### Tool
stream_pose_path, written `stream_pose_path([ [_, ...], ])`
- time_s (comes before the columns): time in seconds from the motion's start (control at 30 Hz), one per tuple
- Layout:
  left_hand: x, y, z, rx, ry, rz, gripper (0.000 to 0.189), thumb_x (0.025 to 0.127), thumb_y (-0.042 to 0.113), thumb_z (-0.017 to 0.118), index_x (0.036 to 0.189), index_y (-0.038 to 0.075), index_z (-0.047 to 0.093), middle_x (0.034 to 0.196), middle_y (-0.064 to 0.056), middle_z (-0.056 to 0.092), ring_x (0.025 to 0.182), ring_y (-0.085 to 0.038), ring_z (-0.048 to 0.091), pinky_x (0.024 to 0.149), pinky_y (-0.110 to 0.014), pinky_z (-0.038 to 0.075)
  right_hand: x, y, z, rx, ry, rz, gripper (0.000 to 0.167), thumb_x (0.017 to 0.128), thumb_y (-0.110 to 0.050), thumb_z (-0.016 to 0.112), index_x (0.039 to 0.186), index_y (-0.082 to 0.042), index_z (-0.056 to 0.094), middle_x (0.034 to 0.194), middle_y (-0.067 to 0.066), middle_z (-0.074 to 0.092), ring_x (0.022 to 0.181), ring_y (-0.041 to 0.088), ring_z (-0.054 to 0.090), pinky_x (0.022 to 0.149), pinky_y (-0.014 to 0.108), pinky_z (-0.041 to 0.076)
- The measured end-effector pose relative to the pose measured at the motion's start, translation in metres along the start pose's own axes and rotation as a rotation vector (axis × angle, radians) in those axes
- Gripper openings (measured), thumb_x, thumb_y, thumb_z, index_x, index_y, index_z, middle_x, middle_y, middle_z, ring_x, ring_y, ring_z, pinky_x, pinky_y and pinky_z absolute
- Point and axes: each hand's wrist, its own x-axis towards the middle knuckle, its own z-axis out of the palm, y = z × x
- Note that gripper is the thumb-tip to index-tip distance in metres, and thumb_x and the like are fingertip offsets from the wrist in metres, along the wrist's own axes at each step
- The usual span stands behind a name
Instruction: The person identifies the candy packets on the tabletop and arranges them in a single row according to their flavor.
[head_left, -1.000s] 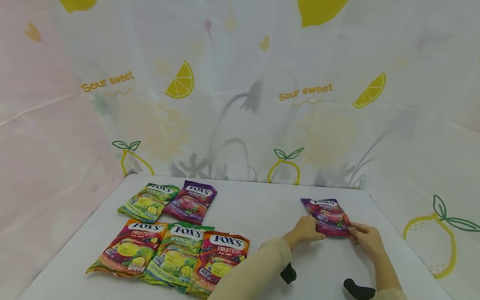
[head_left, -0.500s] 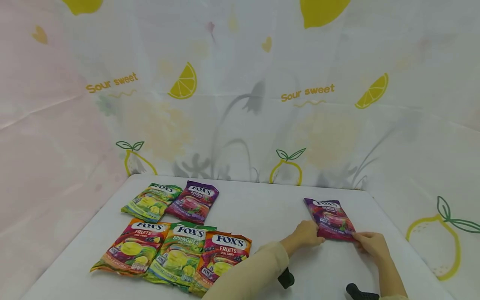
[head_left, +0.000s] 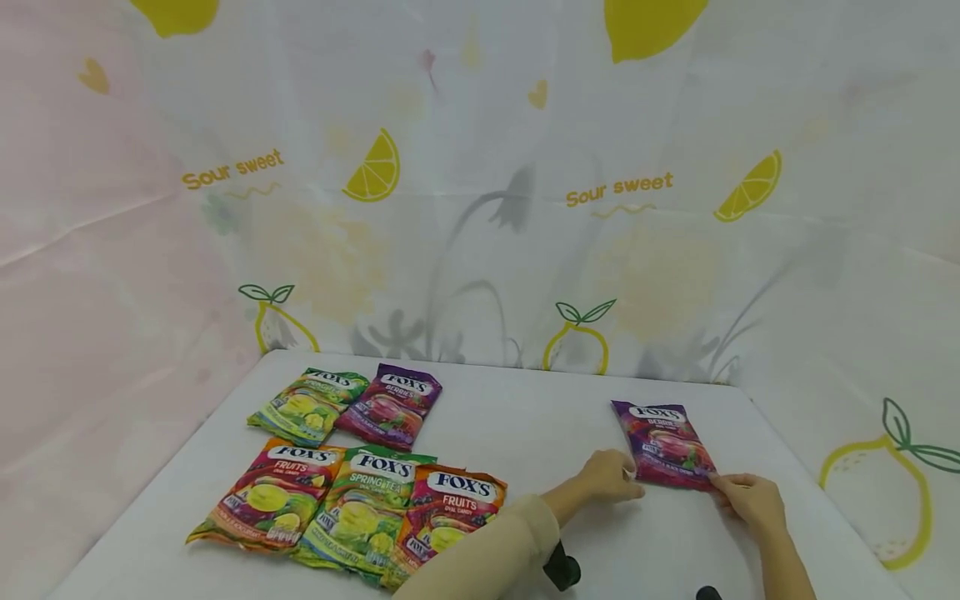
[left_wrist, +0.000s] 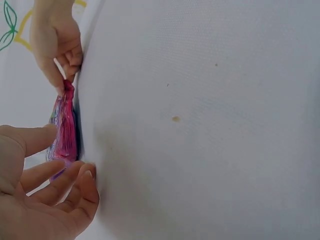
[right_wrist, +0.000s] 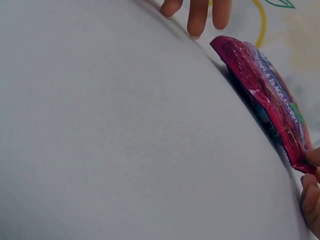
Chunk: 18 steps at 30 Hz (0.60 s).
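A purple bag of Fox's Berries candy (head_left: 667, 446) lies at the right of the table. My right hand (head_left: 753, 504) pinches its near right corner between thumb and fingers; in the right wrist view the fingers (right_wrist: 311, 197) stand at the crimped end. Just off the near left corner is my left hand (head_left: 609, 477), its fingers loosely bent and parted. The left wrist view shows a gap between its thumb and fingers (left_wrist: 55, 192), with the bag (left_wrist: 65, 130) beyond them.
At the left of the white table (head_left: 525, 425) lie a green Spring Tea bag (head_left: 309, 406) and another Berries bag (head_left: 390, 407). In front of them is a row of a Fruits bag (head_left: 266, 497), a Spring Tea bag (head_left: 360, 512) and a Fruits bag (head_left: 450, 508). A printed cloth (head_left: 465, 250) hangs behind.
My left hand has let go of the Berries bag and drawn slightly back to the left. The bag's near edge has come a little toward me, the right hand with it.
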Motion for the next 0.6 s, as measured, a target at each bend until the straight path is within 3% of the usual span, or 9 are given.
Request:
stream_pose_path([
  [0.2, -0.006, -0.008, -0.002, -0.120, 0.008, 0.014, 0.029, 0.079, 0.017, 0.073, 0.102, 0.001, 0.069, 0.084, -0.004, 0.069, 0.073, -0.005, 0.059, 0.069, -0.014, 0.044, -0.006, -0.002, 0.009, 0.012, 0.118, -0.014, 0.047, 0.085, -0.017, 0.061, 0.111, 0.021, 0.049, 0.059, -0.004, 0.059, 0.050, 0.008, 0.056, 0.049, 0.022, 0.047],
  [0.37, -0.008, -0.012, -0.002, -0.193, 0.004, 0.024, 0.027, 0.078, 0.015, 0.074, 0.100, -0.001, 0.069, 0.084, -0.006, 0.070, 0.071, -0.005, 0.061, 0.066, -0.013, 0.044, -0.013, -0.010, 0.020, 0.000, 0.225, -0.060, 0.044, 0.087, -0.017, 0.063, 0.112, 0.017, 0.051, 0.066, -0.001, 0.062, 0.051, 0.008, 0.055, 0.048, 0.023, 0.045],
  [0.6, -0.014, -0.017, -0.006, -0.230, 0.011, 0.049, 0.021, 0.080, 0.014, 0.072, 0.095, -0.001, 0.070, 0.080, -0.005, 0.068, 0.067, -0.005, 0.058, 0.062, -0.014, 0.044, -0.021, -0.023, 0.031, 0.116, 0.088, -0.197, 0.039, 0.090, -0.015, 0.062, 0.109, 0.017, 0.052, 0.075, -0.005, 0.064, 0.061, 0.002, 0.057, 0.058, 0.019, 0.051],
])
